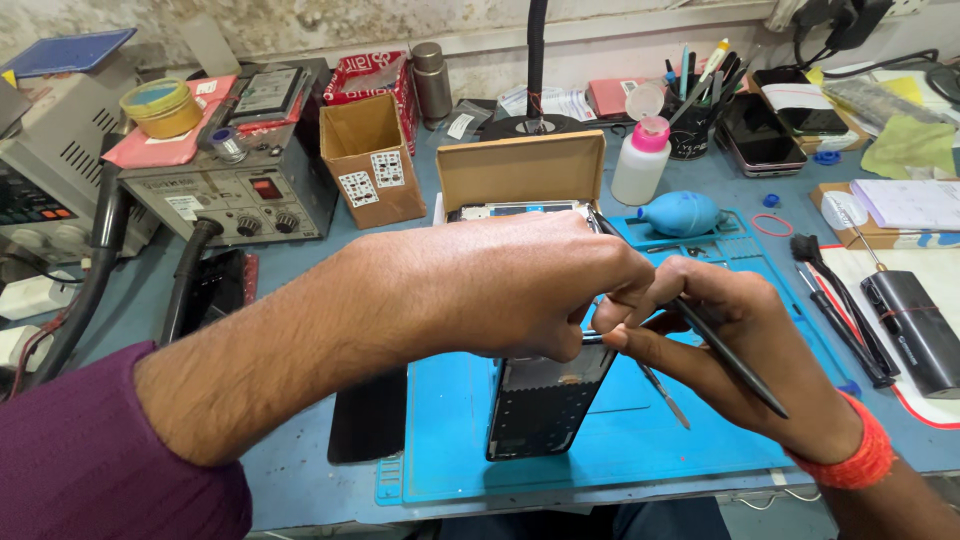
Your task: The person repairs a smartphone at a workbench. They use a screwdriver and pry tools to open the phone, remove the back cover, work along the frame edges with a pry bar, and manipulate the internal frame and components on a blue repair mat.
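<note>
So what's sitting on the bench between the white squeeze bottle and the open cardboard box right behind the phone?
Nothing lies there. In the head view the white squeeze bottle and the cardboard box stand side by side, with only bare blue bench in the narrow gap.

An opened phone [545, 400] lies on a work mat [450, 420] near the bench's front edge, under both hands: left hand [500, 285] above it, right hand [740, 345] just right, holding a thin tool [735, 360]. Behind the phone stands an open box [520, 170]; a bottle [642, 160] and a rubber blower [680, 213] sit right of it. A rework station [225, 190] occupies the back left, with a smaller carton [370, 160] between it and the box. Brushes [840, 310] lie toward the right edge.
</note>
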